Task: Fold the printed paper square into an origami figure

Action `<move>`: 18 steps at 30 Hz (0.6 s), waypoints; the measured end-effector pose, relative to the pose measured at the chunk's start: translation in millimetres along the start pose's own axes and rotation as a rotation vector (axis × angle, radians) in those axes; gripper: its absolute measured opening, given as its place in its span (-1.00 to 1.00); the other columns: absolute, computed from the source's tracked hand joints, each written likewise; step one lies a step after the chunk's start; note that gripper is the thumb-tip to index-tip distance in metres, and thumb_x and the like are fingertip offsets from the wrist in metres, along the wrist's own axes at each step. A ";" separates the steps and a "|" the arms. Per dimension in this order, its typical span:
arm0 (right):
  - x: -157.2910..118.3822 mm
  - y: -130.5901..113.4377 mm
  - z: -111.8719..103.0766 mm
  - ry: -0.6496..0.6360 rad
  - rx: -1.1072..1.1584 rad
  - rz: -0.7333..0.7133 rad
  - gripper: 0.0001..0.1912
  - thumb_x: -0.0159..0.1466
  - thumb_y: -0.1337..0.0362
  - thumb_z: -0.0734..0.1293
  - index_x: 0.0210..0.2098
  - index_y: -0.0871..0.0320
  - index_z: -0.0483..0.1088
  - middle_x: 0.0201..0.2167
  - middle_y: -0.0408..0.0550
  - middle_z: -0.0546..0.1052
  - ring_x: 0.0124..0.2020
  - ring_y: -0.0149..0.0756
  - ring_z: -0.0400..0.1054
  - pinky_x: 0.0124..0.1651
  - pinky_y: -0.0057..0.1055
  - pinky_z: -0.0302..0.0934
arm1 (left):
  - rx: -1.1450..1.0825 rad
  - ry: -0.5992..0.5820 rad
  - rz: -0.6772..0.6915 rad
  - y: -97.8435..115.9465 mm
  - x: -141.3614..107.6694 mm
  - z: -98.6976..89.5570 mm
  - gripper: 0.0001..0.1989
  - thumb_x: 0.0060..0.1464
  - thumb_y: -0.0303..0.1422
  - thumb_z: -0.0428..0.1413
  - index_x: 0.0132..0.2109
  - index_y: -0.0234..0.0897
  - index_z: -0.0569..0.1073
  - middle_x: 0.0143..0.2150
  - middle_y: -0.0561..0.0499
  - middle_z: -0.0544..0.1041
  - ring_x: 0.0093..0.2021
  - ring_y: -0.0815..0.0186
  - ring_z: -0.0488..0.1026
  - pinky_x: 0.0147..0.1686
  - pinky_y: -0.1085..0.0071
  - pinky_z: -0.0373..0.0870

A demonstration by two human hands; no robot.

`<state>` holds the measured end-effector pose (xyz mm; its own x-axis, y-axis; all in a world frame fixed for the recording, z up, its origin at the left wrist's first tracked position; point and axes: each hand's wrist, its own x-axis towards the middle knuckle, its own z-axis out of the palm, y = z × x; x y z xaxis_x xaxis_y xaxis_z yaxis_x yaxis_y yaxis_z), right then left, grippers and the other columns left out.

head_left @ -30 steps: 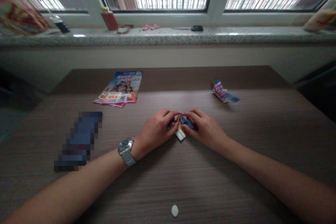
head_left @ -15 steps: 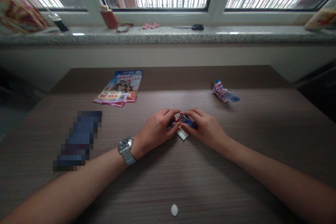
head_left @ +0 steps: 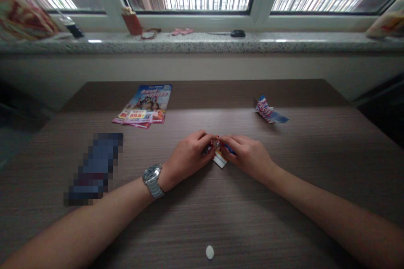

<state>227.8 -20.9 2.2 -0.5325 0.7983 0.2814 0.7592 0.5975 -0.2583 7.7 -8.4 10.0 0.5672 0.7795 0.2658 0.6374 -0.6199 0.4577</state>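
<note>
Over the middle of the table, a small folded piece of printed paper (head_left: pixel 220 160) in blue, red and white is held between my two hands. My left hand (head_left: pixel 193 151), with a metal watch (head_left: pixel 153 180) on its wrist, grips the paper's left side between thumb and fingers. From the other side, my right hand (head_left: pixel 248 151) pinches the right part, where some blue shows. The fingertips of both hands meet at its top edge and cover much of it. A white corner points toward me.
Printed flyers (head_left: pixel 148 103) lie at the back left, above a blurred-out dark flat object (head_left: pixel 94 168). A folded paper piece (head_left: pixel 267 110) sits at the back right. Near the front is a small white oval thing (head_left: pixel 210 252). Scissors (head_left: pixel 236 33) rest on the windowsill (head_left: pixel 195 45).
My fingertips have come closer together over the top of the paper, and my right fingers have shifted slightly left. Less of the paper's blue part shows now.
</note>
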 end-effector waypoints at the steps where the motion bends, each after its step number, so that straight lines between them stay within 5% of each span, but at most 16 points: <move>1: -0.1 0.1 -0.2 -0.001 -0.001 -0.019 -0.73 0.43 0.25 0.26 0.09 0.10 0.42 0.02 0.05 0.60 -0.06 -0.14 0.52 -0.08 -0.29 0.37 | 0.015 0.002 0.000 0.0 0.1 0.1 -0.79 0.30 -0.34 0.07 0.03 -0.24 0.47 -0.14 -0.08 0.51 -0.17 0.25 0.49 -0.17 0.37 0.44; 18: 2.5 2.4 -5.8 -0.052 -0.098 -0.131 -0.70 0.48 0.18 0.16 0.05 0.10 0.45 0.09 0.11 0.53 -0.06 -0.14 0.48 -0.09 -0.30 0.38 | 0.010 0.026 -0.027 -0.1 0.1 1.9 -0.83 0.27 -0.34 0.12 -0.02 -0.25 0.44 -0.11 -0.06 0.54 -0.12 0.23 0.52 -0.11 0.31 0.47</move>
<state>230.5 -17.9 7.7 -0.6464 0.7183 0.2575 0.7134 0.6886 -0.1300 8.6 -8.4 8.4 0.5361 0.7980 0.2753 0.6576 -0.5993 0.4564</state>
